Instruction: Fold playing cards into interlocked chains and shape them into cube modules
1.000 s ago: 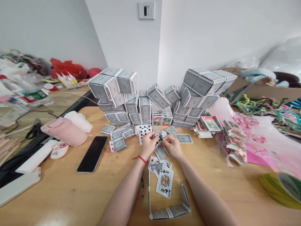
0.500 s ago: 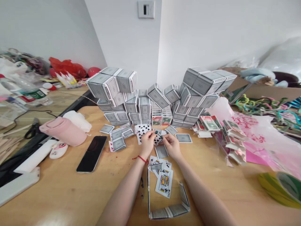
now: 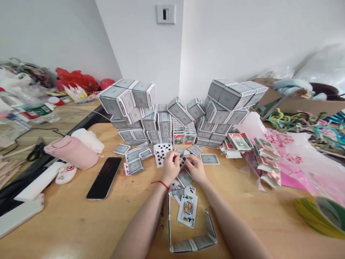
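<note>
Both hands come together over the middle of the table and pinch one playing card between them. My left hand is closed on its left side, my right hand on its right; the fingers cover most of the card. Just below lies a grey-backed card, partly folded. Nearer me, a king of clubs lies face up inside an open frame of folded cards. Left of my hands are spade cards face up and several folded cards. A flat card lies to the right.
Behind stand stacked card boxes, a left stack and a right stack. A phone and pink pouch lie left. Opened card packets, pink plastic and a tape roll are at the right.
My hands have drawn closer together and dipped slightly, so less of the held card's face shows. The grey-backed card below them sits at a different angle. The view has shifted a little.
</note>
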`<state>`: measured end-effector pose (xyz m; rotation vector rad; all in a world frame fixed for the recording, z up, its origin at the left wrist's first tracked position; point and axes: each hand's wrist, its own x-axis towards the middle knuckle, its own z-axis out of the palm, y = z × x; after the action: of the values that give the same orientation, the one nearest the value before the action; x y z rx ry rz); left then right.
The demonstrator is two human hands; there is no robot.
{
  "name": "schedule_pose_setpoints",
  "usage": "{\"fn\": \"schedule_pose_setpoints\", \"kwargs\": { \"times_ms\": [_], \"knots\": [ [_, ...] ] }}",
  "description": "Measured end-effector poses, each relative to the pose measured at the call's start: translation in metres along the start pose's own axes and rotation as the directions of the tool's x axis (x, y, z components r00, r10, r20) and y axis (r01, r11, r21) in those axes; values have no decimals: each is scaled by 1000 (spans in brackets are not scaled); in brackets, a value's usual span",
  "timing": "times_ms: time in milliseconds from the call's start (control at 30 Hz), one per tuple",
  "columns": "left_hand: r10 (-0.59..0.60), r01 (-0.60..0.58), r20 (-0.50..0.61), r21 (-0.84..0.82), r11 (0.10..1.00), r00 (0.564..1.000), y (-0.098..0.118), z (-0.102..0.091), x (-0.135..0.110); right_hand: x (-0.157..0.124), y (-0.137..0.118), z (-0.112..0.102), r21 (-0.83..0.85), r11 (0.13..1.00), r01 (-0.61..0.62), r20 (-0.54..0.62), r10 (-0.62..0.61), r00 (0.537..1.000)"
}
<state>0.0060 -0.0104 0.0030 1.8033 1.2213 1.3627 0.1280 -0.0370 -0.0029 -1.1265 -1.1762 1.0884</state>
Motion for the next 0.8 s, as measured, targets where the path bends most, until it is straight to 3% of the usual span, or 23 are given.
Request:
{"fn": "schedule_pose_setpoints", "kwargs": {
  "times_ms": [333, 533, 667, 800],
  "knots": [
    [-279, 284, 55, -219, 933, 959, -6, -5, 7, -1, 0, 0, 138, 983, -124, 165, 101, 981],
    [-293, 298, 56, -245, 923, 954, -6, -3, 7, -2, -3, -1, 255, 945, -205, 199, 156, 968],
    [-235, 229, -3, -203, 952, 972, -6, -3, 6, -1, -2, -1, 259, 954, -148, 96, 128, 987],
    [-82, 81, 2, -145, 986, 997, -1, -4, 5, 0, 2, -2, 51, 999, 3, -121, 3, 993]
  ]
}}
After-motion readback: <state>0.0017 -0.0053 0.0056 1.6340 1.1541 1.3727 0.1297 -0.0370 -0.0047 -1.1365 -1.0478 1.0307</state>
